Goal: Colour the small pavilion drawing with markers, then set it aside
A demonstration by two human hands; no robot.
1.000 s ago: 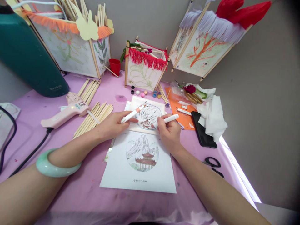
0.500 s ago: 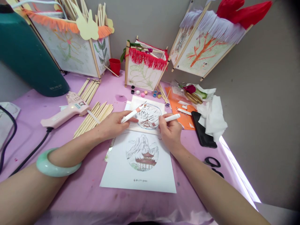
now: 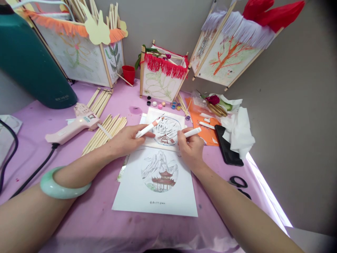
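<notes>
My left hand (image 3: 126, 140) is closed round a white brush pen (image 3: 149, 127) with an orange band, its tip pointing up over the far drawing (image 3: 165, 130). My right hand (image 3: 190, 147) grips a white marker (image 3: 191, 133) and presses its tip on the pagoda part of that round picture. A printed reference sheet (image 3: 158, 182) with a mountain and red pagoda lies nearer me, between my forearms. A pale green bangle (image 3: 61, 184) sits on my left wrist.
A pink glue gun (image 3: 75, 125) and bundles of wooden sticks (image 3: 107, 131) lie left. Small paint pots (image 3: 163, 104), a red cup (image 3: 129, 73) and paper lanterns (image 3: 162, 77) stand behind. A black phone (image 3: 228, 146), tissue (image 3: 240, 131) and scissors (image 3: 239, 182) lie right.
My right hand has made small shifts with the marker tip on the far drawing. My left hand and the sheets have stayed put.
</notes>
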